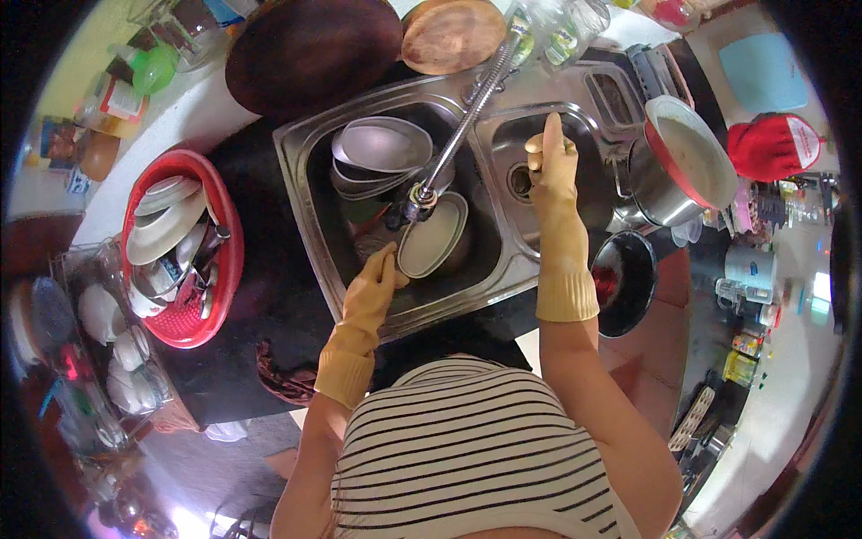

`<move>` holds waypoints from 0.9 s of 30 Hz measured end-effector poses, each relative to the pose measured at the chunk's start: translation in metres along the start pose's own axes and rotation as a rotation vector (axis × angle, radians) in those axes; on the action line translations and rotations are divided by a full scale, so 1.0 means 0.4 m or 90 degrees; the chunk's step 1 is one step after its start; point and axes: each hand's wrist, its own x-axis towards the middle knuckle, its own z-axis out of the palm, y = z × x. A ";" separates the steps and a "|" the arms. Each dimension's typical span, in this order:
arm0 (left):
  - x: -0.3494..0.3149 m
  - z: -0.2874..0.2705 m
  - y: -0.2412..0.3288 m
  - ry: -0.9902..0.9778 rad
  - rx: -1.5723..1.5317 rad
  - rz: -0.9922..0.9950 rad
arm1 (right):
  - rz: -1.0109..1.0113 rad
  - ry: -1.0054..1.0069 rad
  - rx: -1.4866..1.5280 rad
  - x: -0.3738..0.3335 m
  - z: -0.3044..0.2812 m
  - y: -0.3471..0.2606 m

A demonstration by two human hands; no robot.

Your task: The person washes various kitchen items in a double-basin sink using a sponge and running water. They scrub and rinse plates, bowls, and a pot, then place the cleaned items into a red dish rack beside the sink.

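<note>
My left hand (pixel 372 289), in a yellow rubber glove, grips the near-left rim of an oval whitish dish (pixel 432 235). This dish is tilted in the left sink basin (pixel 485 238), beneath the tap head (pixel 419 203). Behind it in the same basin lie stacked oval metal dishes (pixel 383 145). Over the right sink basin (pixel 508 135) reaches my right hand (pixel 552 166), gloved in yellow too. One finger stretches forward and the others look partly bent; no held thing shows. Whether water runs from the tap cannot be made out.
A red plastic basket (pixel 230 260) full of bowls and utensils stands left. A large pot (pixel 664 171) sits right of the sink, a black pan (pixel 626 283) below it. Round wooden boards (pixel 453 36) lean behind. The flexible tap hose (pixel 480 101) crosses between the basins.
</note>
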 end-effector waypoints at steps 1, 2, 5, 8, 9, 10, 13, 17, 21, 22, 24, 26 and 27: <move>-0.003 0.003 -0.012 0.007 0.029 0.003 | -0.013 -0.006 0.021 0.005 0.007 0.000; -0.004 0.006 -0.022 0.013 0.058 0.005 | -0.025 -0.012 0.042 0.007 0.014 -0.002; -0.001 0.017 -0.050 0.035 0.046 0.039 | -0.005 -0.067 0.036 -0.011 0.030 -0.021; 0.000 0.014 -0.054 0.049 0.055 0.083 | -0.004 -0.122 0.075 -0.026 0.036 -0.028; 0.002 0.014 -0.053 0.049 0.053 0.079 | -0.007 -0.141 0.092 -0.036 0.044 -0.039; 0.003 0.014 -0.052 0.049 0.050 0.076 | -0.001 -0.129 0.101 -0.049 0.053 -0.049; 0.011 0.023 -0.070 0.075 0.054 0.103 | 0.026 -0.146 0.086 -0.059 0.066 -0.076; 0.018 0.038 -0.059 0.068 0.058 0.095 | -0.028 -0.227 -0.347 0.133 -0.052 0.084; 0.016 0.030 -0.040 0.050 0.063 0.088 | 0.094 -0.018 -0.545 0.253 -0.115 0.140; 0.018 0.026 -0.044 0.060 0.075 0.075 | 0.049 0.036 -0.530 0.257 -0.096 0.108; 0.016 0.023 -0.048 0.073 0.101 0.046 | -0.033 0.148 -0.497 0.260 -0.046 -0.012; 0.021 0.038 -0.025 0.041 0.096 0.051 | -0.355 0.321 -0.470 0.440 -0.133 -0.032; 0.022 0.040 -0.021 0.033 0.097 0.047 | -0.429 0.384 -0.443 0.510 -0.146 -0.067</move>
